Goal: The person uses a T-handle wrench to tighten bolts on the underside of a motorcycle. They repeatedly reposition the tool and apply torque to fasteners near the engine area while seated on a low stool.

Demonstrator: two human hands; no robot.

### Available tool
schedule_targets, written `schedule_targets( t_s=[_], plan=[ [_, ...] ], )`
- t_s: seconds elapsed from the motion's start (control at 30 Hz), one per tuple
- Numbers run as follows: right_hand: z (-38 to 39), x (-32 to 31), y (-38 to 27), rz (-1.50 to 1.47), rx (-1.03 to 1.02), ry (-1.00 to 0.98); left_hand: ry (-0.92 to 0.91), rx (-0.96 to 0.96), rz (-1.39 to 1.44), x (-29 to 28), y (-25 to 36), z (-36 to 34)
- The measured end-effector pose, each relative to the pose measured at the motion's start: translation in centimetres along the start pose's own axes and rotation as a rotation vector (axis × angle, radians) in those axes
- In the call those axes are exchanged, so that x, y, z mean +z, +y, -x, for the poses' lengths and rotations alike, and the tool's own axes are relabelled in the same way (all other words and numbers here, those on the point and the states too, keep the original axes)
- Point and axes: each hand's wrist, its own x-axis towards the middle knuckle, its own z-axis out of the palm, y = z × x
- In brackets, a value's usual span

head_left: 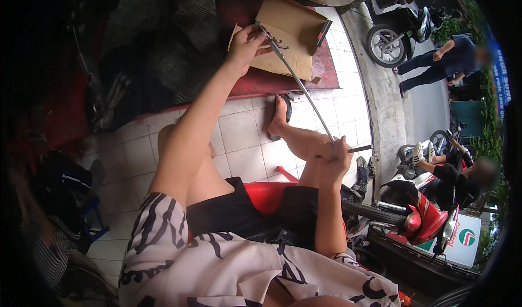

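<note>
Head view: thin metal rod [304, 88] held up in front of lap, over tiled floor [239, 130], btwn L hand [246, 48] and R hand [339, 156]. Long axis diagonal: far end pointing up-left, nr end down-right. L hand pinching far end, thumb vs. fingers, hardly any gap. R hand clenched round nr end, w/ dark crossbar [360, 150] poking out both sides of fist; join hidden, can't tell if 1 pc.

Just beyond L hand: open cardboard box [302, 21], on red platform [329, 73]. Box partly blocked by L hand, rod crossing in front. Small bits [281, 47] nr far end, too tiny to ID.

Below rod: bare foot [278, 116] w/ dark sandal. Under lap: red stool [263, 195].

Farther R: parked red motorbike [429, 214], plus standing person in dark top [462, 51] nr bike wheel [385, 45]. Far L: blue stool [97, 220], striped top [51, 258] in shadow.
</note>
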Motion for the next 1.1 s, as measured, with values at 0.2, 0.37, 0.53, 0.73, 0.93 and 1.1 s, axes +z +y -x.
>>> schedule_targets(
  t_s=[0.2, 0.37, 0.53, 0.73, 0.93, 1.1],
  plan=[
    [0.6, 0.9, -0.2, 0.009, 0.016, 0.055, -0.017, -0.089, 0.183, 0.8, 0.2, 0.3],
    [1.2, -0.3, 1.2, -0.199, 0.103, 0.124, -0.045, -0.101, 0.251, 1.0, -0.3, 0.4],
    [1.5, 1.5, 1.5, -0.244, 0.159, 0.217, -0.063, -0.081, 0.288, 1.0, -0.4, 0.6],
    [1.5, 1.2, 2.1, -0.325, 0.187, 0.096, -0.056, -0.079, 0.201, 0.5, -0.3, -0.1],
    [1.8, 1.1, 3.0, -0.256, 0.184, 0.192, -0.049, -0.07, 0.112, 1.2, 0.0, 0.0],
    [2.1, 4.5, 2.6, -0.072, 0.13, 0.358, 0.089, -0.001, 0.134, 2.1, -0.1, -0.2]
  ],
)
